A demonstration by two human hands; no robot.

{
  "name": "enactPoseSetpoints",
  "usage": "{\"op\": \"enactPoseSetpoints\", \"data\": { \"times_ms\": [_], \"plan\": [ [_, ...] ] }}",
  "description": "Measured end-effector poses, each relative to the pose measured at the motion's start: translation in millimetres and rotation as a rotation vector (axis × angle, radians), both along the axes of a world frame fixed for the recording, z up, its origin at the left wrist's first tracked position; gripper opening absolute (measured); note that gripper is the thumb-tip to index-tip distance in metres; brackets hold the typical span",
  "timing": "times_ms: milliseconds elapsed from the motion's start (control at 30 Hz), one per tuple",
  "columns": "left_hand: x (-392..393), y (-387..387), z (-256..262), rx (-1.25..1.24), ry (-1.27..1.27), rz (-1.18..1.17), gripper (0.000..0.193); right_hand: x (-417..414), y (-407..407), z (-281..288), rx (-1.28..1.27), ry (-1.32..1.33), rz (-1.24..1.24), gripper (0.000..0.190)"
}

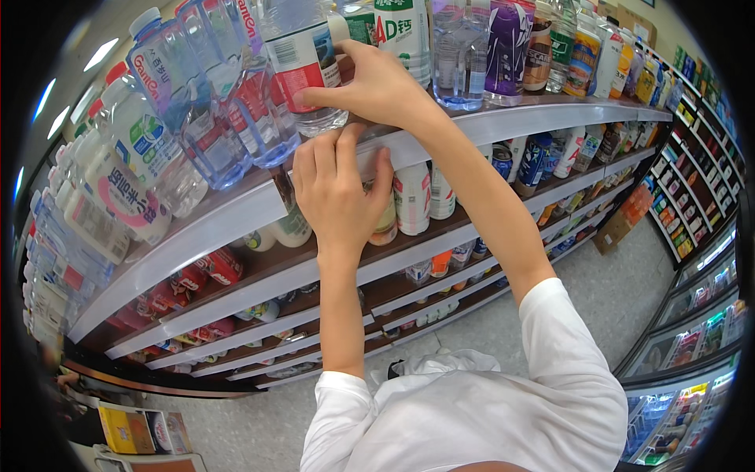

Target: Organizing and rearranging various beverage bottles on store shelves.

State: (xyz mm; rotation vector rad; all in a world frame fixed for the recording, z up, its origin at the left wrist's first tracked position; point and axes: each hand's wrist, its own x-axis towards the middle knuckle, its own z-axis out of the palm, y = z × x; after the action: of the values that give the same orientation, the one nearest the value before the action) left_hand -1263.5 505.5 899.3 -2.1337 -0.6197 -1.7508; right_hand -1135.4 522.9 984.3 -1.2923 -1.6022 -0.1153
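Observation:
My right hand [377,82] reaches to the top shelf, with its thumb and fingers around a clear plastic bottle [301,65] that has a red and white label. The bottle stands close to the shelf's front edge. Just below it, my left hand [339,177] has its fingers over the pale shelf-edge strip [367,160] and its thumb on the front side. Blue-tinted square water bottles [200,135] stand left of the held bottle. A white bottle pack with green print [403,41] is behind my right hand, beside another clear bottle [460,59].
Lower shelves carry red cans [218,265], white bottles [412,200] and blue cans [534,159]. A cardboard box [613,233] sits on the grey floor [581,283] at the right. Glass-front coolers [678,348] line the right side. Yellow cartons [121,429] are at lower left.

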Motion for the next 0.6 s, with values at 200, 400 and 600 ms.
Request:
{"op": "enactPoseSetpoints", "data": {
  "times_ms": [200, 400, 600],
  "plan": [
    [0, 2, -1, 0.003, 0.005, 0.001, 0.036, -4, -8, 1, 0.007, -0.009, -0.064, 0.077],
    [1, 4, -1, 0.037, -0.006, 0.022, 0.037, 4, -23, 0, 0.044, -0.055, -0.206, 0.077],
    [2, 4, -1, 0.03, -0.009, 0.014, 0.035, 18, -32, -5, 0.193, -0.124, -0.403, 0.064]
  ]
}}
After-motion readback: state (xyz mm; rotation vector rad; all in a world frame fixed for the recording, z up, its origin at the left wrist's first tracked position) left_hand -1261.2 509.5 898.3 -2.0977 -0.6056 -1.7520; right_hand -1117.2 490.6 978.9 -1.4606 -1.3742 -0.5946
